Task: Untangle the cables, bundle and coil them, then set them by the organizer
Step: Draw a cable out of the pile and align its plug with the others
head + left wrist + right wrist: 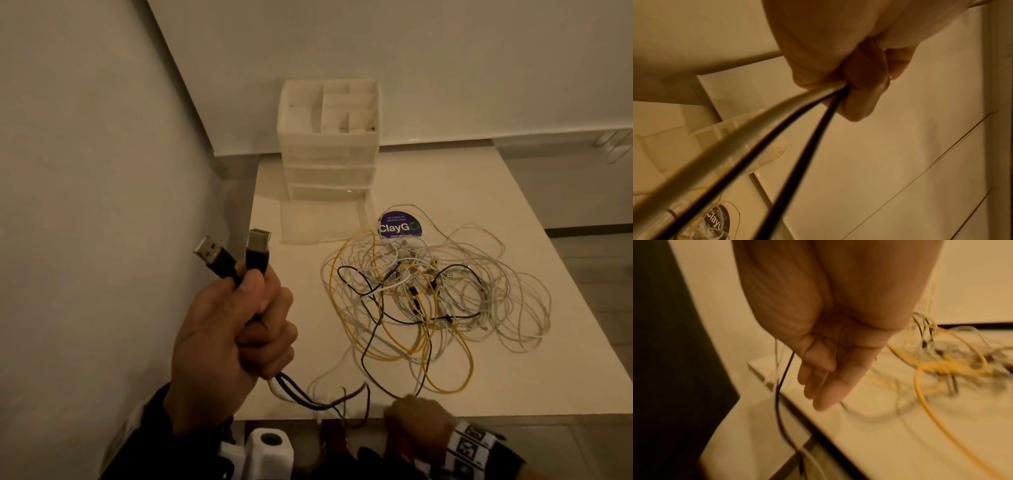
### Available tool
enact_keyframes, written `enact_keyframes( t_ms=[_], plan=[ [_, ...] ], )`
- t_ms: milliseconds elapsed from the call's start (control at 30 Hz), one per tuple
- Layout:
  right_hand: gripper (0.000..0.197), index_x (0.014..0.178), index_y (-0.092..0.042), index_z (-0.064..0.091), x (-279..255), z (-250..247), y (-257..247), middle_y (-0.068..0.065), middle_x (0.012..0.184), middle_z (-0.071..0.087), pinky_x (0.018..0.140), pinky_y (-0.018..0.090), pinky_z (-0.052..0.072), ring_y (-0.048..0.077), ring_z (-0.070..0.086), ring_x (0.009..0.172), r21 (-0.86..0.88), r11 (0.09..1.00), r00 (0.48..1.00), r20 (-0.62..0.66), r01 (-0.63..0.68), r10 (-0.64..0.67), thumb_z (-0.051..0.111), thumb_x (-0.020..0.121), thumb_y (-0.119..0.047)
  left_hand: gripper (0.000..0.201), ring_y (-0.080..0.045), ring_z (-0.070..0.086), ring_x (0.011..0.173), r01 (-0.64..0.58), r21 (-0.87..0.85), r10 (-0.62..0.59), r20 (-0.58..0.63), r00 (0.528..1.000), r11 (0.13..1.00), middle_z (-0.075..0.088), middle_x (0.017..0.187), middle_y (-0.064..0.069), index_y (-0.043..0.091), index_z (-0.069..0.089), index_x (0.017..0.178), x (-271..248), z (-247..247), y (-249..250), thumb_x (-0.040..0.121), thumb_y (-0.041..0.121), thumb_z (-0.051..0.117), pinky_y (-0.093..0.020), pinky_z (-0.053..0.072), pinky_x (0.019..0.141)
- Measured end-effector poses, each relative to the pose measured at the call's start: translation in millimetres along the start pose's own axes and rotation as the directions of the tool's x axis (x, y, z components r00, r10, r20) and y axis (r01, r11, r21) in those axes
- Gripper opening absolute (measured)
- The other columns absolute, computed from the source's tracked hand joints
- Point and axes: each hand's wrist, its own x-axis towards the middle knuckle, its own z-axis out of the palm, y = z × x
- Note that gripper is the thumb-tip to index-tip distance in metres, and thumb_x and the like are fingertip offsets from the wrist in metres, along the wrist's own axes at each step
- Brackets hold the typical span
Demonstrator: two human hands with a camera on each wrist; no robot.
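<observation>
Above the table (513, 377), left hand (233, 329) fingers clench cables (294, 394) — right hand (418, 421) fingers relaxed.

Black USB plugs (236, 262) with silver metal tips, left of centre. White organizer (329, 137), translucent drawers, upper middle. Cream-white table (565, 359). Tangle of cables (428, 294) right of centre: mostly white, a few black, bright yellow loops among them. Round purple sticker (400, 226) with white "ClayGo" lettering and a green ring. Black-and-white patterned wristband (471, 445), lower right. Black sleeve (144, 442), lower left.
</observation>
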Motion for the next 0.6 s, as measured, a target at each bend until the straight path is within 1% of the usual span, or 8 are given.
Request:
enact_keyframes(
  t_ms=[67,133,200,267,333,433,533,600],
  plan=[
    [0.032,0.121,-0.023,0.054,17.1,-41.8,-15.0,0.003,0.126,0.055,0.091,0.036,0.047,0.024,0.054,0.116,-0.014,0.997,0.977,-0.201,0.076,-0.077,0.052,0.091,-0.013,0.035,-0.008,0.019,0.039,0.007,-0.026,-0.007,0.006,1.0,1.0,0.029,0.052,0.003,0.014,0.047,0.069,-6.3,-1.7,-1.7,0.086,0.036,0.069,-0.017,0.019,0.039],
    [0.04,0.126,-0.022,0.052,38.2,-63.8,-27.1,0.001,0.129,0.052,0.09,0.037,0.047,0.023,0.05,0.117,-0.071,0.985,0.915,-0.364,0.16,-0.175,0.044,0.092,-0.003,0.03,-0.008,0.021,0.041,0.009,-0.082,-0.006,0.034,0.999,0.997,0.029,0.055,0.002,0.012,0.049,0.074,-12.0,-4.0,-3.0,0.09,0.033,0.064,-0.019,0.021,0.04],
    [0.045,0.132,-0.021,0.049,63.6,-73.5,-43.1,0.004,0.131,0.049,0.089,0.041,0.047,0.026,0.046,0.117,-0.176,0.955,0.861,-0.416,0.24,-0.293,0.043,0.091,-0.001,0.028,-0.009,0.023,0.042,0.008,-0.144,0.001,0.064,0.998,0.99,0.03,0.057,0.001,0.01,0.049,0.079,-17.7,-4.7,-2.5,0.095,0.031,0.057,-0.02,0.025,0.041],
    [0.044,0.134,-0.02,0.046,92.1,-81.0,-68.0,0.008,0.132,0.047,0.09,0.045,0.043,0.031,0.044,0.116,-0.316,0.898,0.835,-0.362,0.307,-0.414,0.049,0.092,-0.006,0.029,-0.009,0.024,0.043,0.0,-0.166,0.01,0.063,0.998,0.986,0.031,0.058,0.001,0.01,0.051,0.081,-22.6,-3.9,-2.6,0.096,0.034,0.053,-0.02,0.027,0.042],
    [0.041,0.133,-0.017,0.046,116.4,-72.5,-84.6,0.012,0.133,0.046,0.094,0.049,0.038,0.035,0.043,0.117,-0.448,0.847,0.876,-0.235,0.287,-0.422,0.056,0.093,-0.017,0.035,-0.008,0.024,0.043,-0.027,-0.168,0.038,0.058,0.998,0.985,0.031,0.058,0.002,0.011,0.052,0.081,-26.6,-2.7,-4.1,0.094,0.043,0.053,-0.02,0.026,0.042],
    [0.044,0.133,-0.014,0.045,135.2,-56.4,-92.4,0.016,0.136,0.044,0.101,0.052,0.031,0.037,0.041,0.123,-0.545,0.809,0.936,-0.115,0.219,-0.331,0.057,0.093,-0.027,0.051,-0.007,0.02,0.041,-0.088,-0.098,0.086,-0.024,0.996,0.991,0.028,0.055,0.003,0.014,0.052,0.077,-32.8,0.0,-4.9,0.08,0.064,0.06,-0.019,0.021,0.04],
    [0.033,0.129,-0.012,0.046,132.6,-62.2,-84.5,0.016,0.131,0.05,0.098,0.046,0.036,0.035,0.048,0.119,-0.405,0.899,0.958,-0.149,0.168,-0.247,0.042,0.1,-0.027,0.055,-0.006,0.019,0.04,-0.147,-0.034,0.142,-0.123,0.982,0.989,0.027,0.053,0.004,0.016,0.052,0.074,-37.4,0.9,-3.5,0.074,0.069,0.062,-0.016,0.023,0.039],
    [0.026,0.117,-0.012,0.049,123.6,-74.6,-74.5,0.016,0.121,0.055,0.088,0.039,0.042,0.033,0.054,0.11,-0.126,0.977,0.95,-0.242,0.171,-0.197,0.036,0.102,-0.03,0.051,-0.006,0.022,0.039,-0.175,0.01,0.174,-0.161,0.972,0.985,0.028,0.053,0.003,0.015,0.05,0.075,-37.0,-1.2,-4.8,0.078,0.065,0.062,-0.014,0.027,0.039]
  ],
)
